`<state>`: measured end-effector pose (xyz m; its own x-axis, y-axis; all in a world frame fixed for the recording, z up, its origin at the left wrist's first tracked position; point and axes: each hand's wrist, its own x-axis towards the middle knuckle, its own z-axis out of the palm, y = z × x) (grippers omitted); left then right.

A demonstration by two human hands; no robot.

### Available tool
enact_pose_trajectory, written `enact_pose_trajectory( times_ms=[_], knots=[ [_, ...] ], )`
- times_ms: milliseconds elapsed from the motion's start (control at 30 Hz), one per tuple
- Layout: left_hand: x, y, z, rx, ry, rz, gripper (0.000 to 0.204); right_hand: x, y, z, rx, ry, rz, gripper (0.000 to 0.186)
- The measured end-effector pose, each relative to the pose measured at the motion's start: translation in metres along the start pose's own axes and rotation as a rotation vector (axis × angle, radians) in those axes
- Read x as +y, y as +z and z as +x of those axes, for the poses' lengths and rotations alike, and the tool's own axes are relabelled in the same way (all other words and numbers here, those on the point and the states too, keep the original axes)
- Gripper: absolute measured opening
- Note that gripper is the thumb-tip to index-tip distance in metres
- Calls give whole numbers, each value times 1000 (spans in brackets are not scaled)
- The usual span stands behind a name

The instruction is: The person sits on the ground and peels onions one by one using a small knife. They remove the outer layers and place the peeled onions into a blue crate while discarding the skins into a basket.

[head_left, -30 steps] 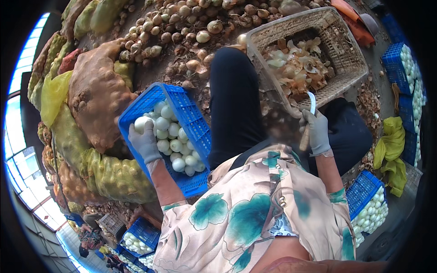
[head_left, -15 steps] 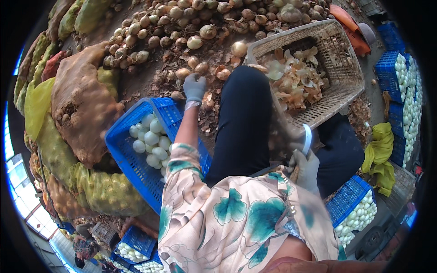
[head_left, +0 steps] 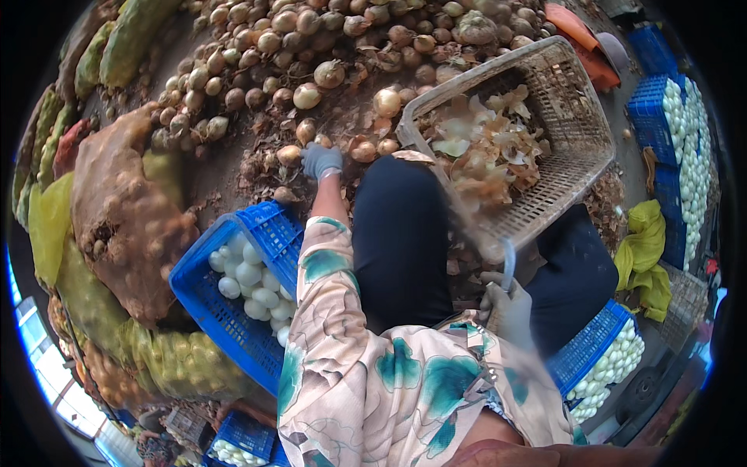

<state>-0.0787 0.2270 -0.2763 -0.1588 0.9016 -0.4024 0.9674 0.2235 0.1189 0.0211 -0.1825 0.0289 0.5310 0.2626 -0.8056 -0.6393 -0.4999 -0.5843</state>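
My left hand [head_left: 320,161], in a grey glove, reaches down to the ground among loose unpeeled onions. Its fingers stretch toward a yellow-brown onion [head_left: 289,156] and seem to touch it; the fingertips are partly hidden. Another onion [head_left: 306,131] lies just beyond. Near my lap, my gloved right hand [head_left: 507,307] is closed round a knife [head_left: 510,266] whose pale, curved blade points up. Left of my knee stands a blue crate [head_left: 226,327] with peeled white onions [head_left: 261,294]. Dry onion skins [head_left: 498,148] fill part of a dirty beige crate [head_left: 587,167] at the right.
A large heap of unpeeled onions [head_left: 296,31] spreads along the far side. Full mesh sacks [head_left: 124,218] line the left. Blue crates of peeled onions [head_left: 689,156] stack at the far right, near a yellow-green mesh bag [head_left: 644,249]. Another such crate [head_left: 603,342] stands by my right side.
My left hand has shifted toward the onion on its left, with its arm reaching farther out. My right hand and the knife have moved slightly down. The view has shifted a little.
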Motion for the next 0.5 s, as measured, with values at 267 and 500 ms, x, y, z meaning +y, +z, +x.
enact_pose_trajectory(
  times_ms=[267, 500],
  knots=[
    [-18, -52, 0, -221, 350, -1156, 41, 4, -9, 4, -180, -51, -293, 37],
    [50, -279, -180, -386, 924, -1101, 48, -35, 2, 14, -115, -359, -181, 29]
  ],
)
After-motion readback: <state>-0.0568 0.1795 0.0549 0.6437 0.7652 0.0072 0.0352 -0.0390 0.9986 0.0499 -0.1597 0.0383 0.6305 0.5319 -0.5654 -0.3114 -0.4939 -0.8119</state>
